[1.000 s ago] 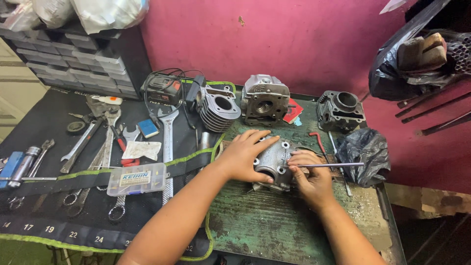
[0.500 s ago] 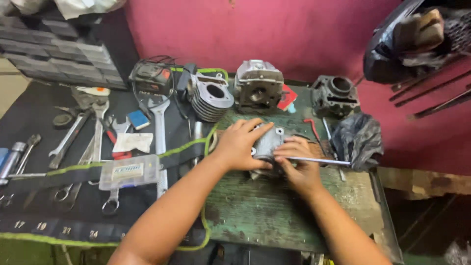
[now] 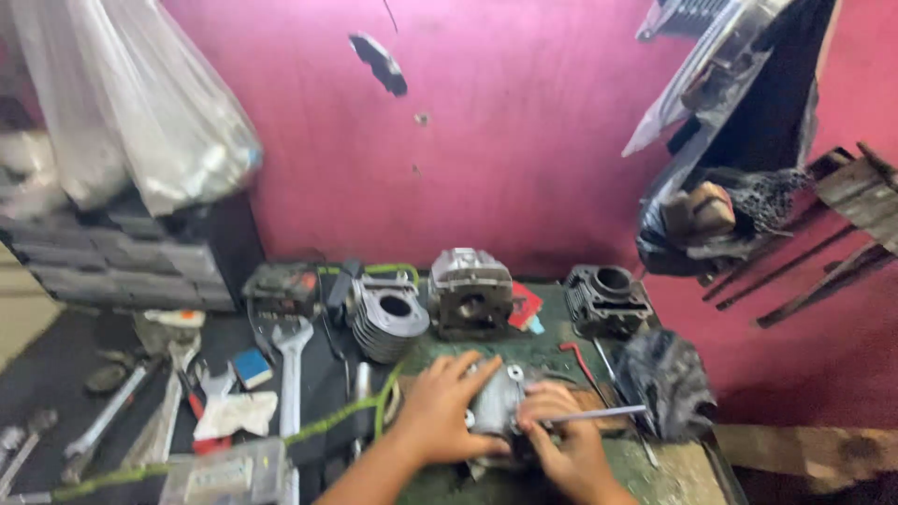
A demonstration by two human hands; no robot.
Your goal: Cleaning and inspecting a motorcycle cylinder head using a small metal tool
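Left hand gripped the engine casting on the table; right hand held a thin metal rod.

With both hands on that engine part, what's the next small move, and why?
Probably keep the left hand pressing the grey metal engine part steady while the right hand works the thin metal rod gently. The part sits loose on the green workbench, so it could shift.

Head camera — above workbench, facing pink wall — hands low, near.
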